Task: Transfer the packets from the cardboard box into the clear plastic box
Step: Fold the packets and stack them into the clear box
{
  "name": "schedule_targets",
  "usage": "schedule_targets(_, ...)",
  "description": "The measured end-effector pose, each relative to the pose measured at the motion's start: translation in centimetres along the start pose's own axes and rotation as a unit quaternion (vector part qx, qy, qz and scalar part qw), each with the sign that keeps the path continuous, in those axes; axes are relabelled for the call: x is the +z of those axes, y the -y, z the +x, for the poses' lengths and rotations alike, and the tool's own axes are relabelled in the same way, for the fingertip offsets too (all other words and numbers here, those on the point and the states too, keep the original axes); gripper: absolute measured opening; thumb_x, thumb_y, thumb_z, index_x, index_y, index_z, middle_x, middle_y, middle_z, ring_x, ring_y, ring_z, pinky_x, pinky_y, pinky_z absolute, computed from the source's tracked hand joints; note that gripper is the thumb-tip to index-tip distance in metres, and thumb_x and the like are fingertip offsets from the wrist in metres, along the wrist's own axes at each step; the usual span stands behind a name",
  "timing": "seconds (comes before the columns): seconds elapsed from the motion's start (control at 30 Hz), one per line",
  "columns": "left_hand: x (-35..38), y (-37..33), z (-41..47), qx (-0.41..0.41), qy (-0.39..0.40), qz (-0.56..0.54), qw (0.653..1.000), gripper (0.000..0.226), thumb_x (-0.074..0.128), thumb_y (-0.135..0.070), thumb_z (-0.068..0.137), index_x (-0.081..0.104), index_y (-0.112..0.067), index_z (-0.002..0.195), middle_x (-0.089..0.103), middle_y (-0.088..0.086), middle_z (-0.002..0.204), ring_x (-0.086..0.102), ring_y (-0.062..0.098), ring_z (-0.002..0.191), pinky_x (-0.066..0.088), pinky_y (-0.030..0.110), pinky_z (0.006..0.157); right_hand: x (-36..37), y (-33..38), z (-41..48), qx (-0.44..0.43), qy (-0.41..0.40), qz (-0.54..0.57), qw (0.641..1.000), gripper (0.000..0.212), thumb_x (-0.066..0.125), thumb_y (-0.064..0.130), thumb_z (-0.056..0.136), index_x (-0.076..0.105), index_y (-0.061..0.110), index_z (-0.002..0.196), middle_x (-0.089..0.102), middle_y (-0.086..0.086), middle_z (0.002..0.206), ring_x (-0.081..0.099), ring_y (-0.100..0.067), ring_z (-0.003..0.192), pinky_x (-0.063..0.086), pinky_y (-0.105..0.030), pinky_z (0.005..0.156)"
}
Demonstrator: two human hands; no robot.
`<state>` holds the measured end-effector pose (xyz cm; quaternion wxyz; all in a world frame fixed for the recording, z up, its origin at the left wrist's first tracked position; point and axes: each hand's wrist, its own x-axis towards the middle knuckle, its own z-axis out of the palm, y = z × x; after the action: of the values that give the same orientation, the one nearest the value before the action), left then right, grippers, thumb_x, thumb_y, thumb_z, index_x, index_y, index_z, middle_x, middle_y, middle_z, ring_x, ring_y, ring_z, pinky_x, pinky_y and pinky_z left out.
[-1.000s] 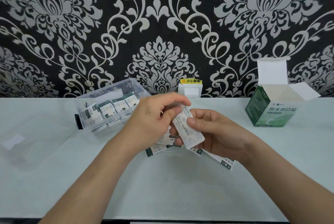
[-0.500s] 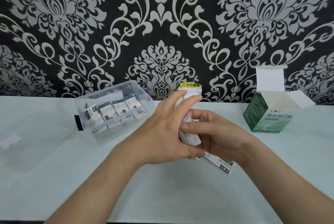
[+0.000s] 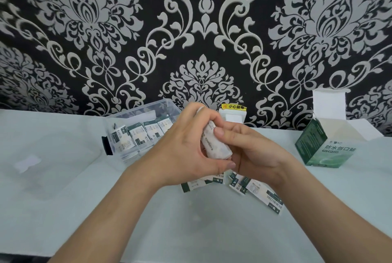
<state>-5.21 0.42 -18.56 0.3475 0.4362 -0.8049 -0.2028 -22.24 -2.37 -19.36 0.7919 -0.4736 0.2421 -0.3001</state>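
Note:
Both hands meet at the middle of the table around a small stack of white packets (image 3: 214, 146). My left hand (image 3: 188, 152) curls its fingers over the stack's top and its thumb under the bottom. My right hand (image 3: 250, 150) grips the stack from the right, thumb on its face. Several loose green-and-white packets (image 3: 254, 190) lie on the table under the hands. The clear plastic box (image 3: 118, 120) stands to the left with a row of packets upright inside. The green cardboard box (image 3: 324, 148) stands at the right with its flaps open.
The clear lid (image 3: 48, 163) lies flat at the left of the pale table (image 3: 191, 224). A white wall socket with a yellow warning label (image 3: 233, 112) sits behind the hands, against the patterned wall.
My left hand went from pinching the packets' top to opening beside them, then wrapping round the stack. The stack now stands more upright between both hands.

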Motion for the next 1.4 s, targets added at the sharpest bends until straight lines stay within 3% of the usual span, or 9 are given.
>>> schedule_targets(0.13, -0.9, 0.1, -0.2, -0.014, -0.019, -0.037, 0.999, 0.062, 0.077, -0.061, 0.052, 0.044, -0.043, 0.102, 0.028, -0.022, 0.116, 0.039, 0.011, 0.118, 0.054, 0.035, 0.085, 0.6, 0.6, 1.1, 0.008, 0.007, -0.016, 1.0, 0.066, 0.077, 0.025, 0.079, 0.048, -0.005, 0.131, 0.061, -0.018, 0.102, 0.063, -0.028, 0.087, 0.036, -0.037, 0.079)
schedule_targets(0.33, -4.6, 1.7, -0.8, -0.077, -0.075, -0.062, 0.992, 0.052, 0.068, -0.062, 0.071, 0.047, -0.049, 0.117, 0.041, -0.022, 0.123, 0.047, -0.002, 0.117, 0.041, 0.018, 0.096, 2.9, 2.9, 3.1, 0.011, -0.047, -0.111, 0.993, 0.022, 0.072, 0.016, 0.081, 0.058, 0.007, 0.095, 0.069, -0.011, 0.082, 0.067, -0.017, 0.066, 0.047, -0.019, 0.05)
schedule_targets(0.43, -7.9, 4.2, -1.6, -0.155, -0.209, 0.012, 0.966, 0.018, 0.062, -0.023, 0.089, 0.068, -0.034, 0.102, 0.061, -0.022, 0.096, 0.057, -0.008, 0.074, 0.042, 0.01, 0.065, 4.1, 4.1, 4.8, 0.005, -0.088, -0.21, 0.974, 0.02, 0.075, 0.014, 0.075, 0.055, 0.014, 0.079, 0.069, -0.014, 0.084, 0.071, -0.019, 0.071, 0.046, -0.014, 0.044)
schedule_targets(0.5, -9.2, 6.3, -2.4, -0.217, -0.193, 0.113, 0.95, 0.023, 0.057, -0.015, 0.087, 0.073, -0.031, 0.087, 0.064, -0.019, 0.085, 0.056, 0.003, 0.065, 0.039, 0.017, 0.059, 4.8, 4.5, 6.3, 0.004, -0.102, -0.305, 0.947, 0.023, 0.078, 0.015, 0.078, 0.055, 0.015, 0.082, 0.07, -0.016, 0.083, 0.072, -0.021, 0.077, 0.047, -0.017, 0.049)
schedule_targets(0.6, -9.2, 9.4, -3.5, -0.233, -0.12, 0.239, 0.935, 0.021, 0.059, -0.017, 0.083, 0.073, -0.033, 0.083, 0.064, -0.01, 0.1, 0.043, 0.015, 0.088, 0.04, 0.029, 0.078, 5.9, 4.6, 9.1, 0.007, -0.124, -0.427, 0.896, 0.024, 0.081, 0.02, 0.078, 0.058, 0.014, 0.082, 0.07, -0.013, 0.075, 0.065, -0.017, 0.066, 0.047, -0.02, 0.051)
schedule_targets(0.73, -9.2, 10.9, -4.0, -0.268, -0.125, 0.232, 0.927, 0.017, 0.062, -0.026, 0.08, 0.074, -0.037, 0.087, 0.049, 0.0, 0.136, 0.027, 0.025, 0.121, 0.025, 0.03, 0.102, 7.4, 3.6, 12.7, 0.029, -0.121, -0.567, 0.814, 0.024, 0.079, 0.025, 0.078, 0.063, 0.011, 0.088, 0.062, 0.0, 0.069, 0.054, -0.011, 0.057, 0.046, -0.021, 0.049)
schedule_targets(0.8, -9.4, 11.2, -4.2, -0.296, -0.101, 0.223, 0.923, 0.015, 0.061, -0.032, 0.081, 0.072, -0.039, 0.087, 0.04, -0.001, 0.147, 0.021, 0.026, 0.133, 0.025, 0.033, 0.107, 7.5, 2.7, 14.4, 0.045, -0.121, -0.62, 0.774, 0.028, 0.079, 0.028, 0.077, 0.064, 0.008, 0.09, 0.063, -0.003, 0.074, 0.059, -0.017, 0.067, 0.053, -0.03, 0.063)
schedule_targets(1.03, -9.9, 11.5, -4.5, -0.327, -0.036, 0.21, 0.921, 0.016, 0.058, -0.043, 0.079, 0.07, -0.04, 0.088, 0.036, -0.009, 0.148, 0.019, 0.017, 0.135, 0.034, 0.039, 0.104, 7.5, -0.6, 17.7, 0.096, -0.126, -0.738, 0.656, 0.027, 0.077, 0.031, 0.073, 0.056, 0.017, 0.083, 0.063, 0.0, 0.08, 0.061, -0.02, 0.076, 0.051, -0.03, 0.064)
schedule_targets(1.4, -9.8, 11.4, -4.3, -0.323, -0.012, 0.218, 0.921, 0.018, 0.058, -0.042, 0.082, 0.07, -0.037, 0.094, 0.036, -0.011, 0.147, 0.022, 0.014, 0.133, 0.033, 0.035, 0.101, 7.6, -1.4, 18.4, 0.107, -0.107, -0.72, 0.677, 0.015, 0.065, 0.014, 0.078, 0.051, 0.02, 0.075, 0.066, -0.004, 0.08, 0.063, -0.02, 0.067, 0.058, -0.033, 0.069)
